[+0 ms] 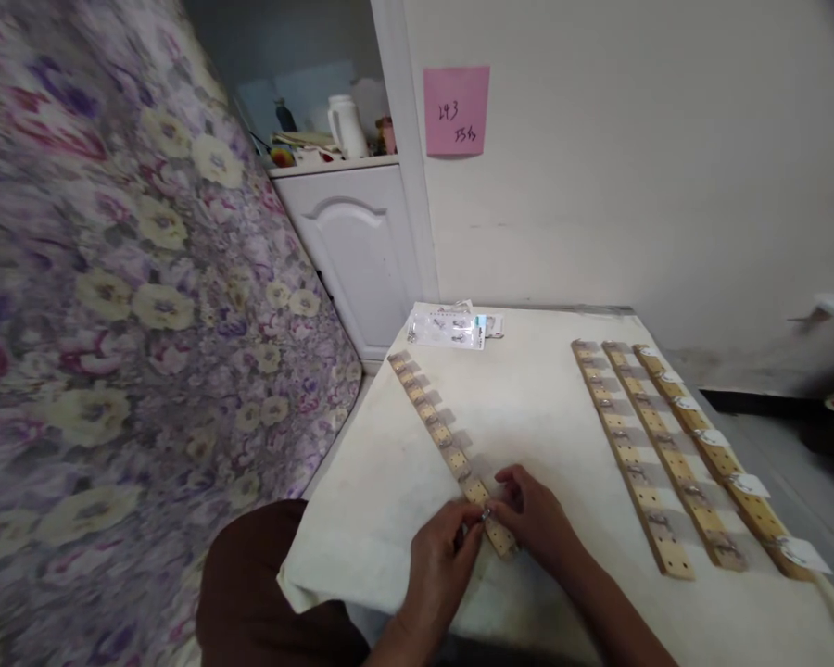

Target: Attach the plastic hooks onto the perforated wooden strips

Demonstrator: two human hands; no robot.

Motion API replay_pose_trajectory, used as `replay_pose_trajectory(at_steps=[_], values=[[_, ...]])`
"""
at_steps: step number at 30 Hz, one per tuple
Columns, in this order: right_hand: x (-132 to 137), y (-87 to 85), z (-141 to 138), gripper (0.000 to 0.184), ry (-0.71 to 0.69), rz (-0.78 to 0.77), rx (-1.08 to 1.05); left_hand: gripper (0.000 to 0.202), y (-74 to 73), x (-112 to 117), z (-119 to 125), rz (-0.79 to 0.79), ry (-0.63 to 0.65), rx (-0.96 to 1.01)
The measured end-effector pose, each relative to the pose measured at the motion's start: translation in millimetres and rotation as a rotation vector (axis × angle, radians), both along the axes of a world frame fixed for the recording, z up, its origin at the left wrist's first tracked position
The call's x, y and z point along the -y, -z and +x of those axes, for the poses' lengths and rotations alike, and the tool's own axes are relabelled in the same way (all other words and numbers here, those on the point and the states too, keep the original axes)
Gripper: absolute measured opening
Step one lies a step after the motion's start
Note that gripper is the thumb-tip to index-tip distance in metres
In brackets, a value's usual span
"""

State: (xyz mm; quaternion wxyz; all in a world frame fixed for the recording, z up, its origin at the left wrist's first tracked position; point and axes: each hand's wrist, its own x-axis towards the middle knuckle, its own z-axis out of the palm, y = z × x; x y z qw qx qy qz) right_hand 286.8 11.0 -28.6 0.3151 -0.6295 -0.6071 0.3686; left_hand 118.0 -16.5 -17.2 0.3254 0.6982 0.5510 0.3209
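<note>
A long wooden strip with paired holes lies slantwise on the table, and small clear pieces with shiny bits are set along it. Over its near end, my left hand is closed, thumb and forefinger pinching a small shiny metal piece, too small to name exactly. From the other side my right hand meets it, thumb at the same metal piece and fingers curled above the strip. The fingers partly hide the piece and the wood beneath.
Three similar wooden strips lie on the right, including a left one, a middle one and a right one with white cards. Clear packets lie at the back of the cloth-covered table. A floral curtain hangs at left.
</note>
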Motion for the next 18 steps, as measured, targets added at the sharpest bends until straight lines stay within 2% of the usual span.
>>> replay_pose_trajectory(at_steps=[9,18], values=[[13.7,16.2,10.6,0.029,0.093,0.106,-0.185,0.018,4.5,2.5,-4.4,-0.003,-0.046,-0.028],[14.6,16.2,0.4,0.031,0.116,0.151,-0.045,0.019,9.6,3.5,-6.1,0.030,-0.040,-0.014]])
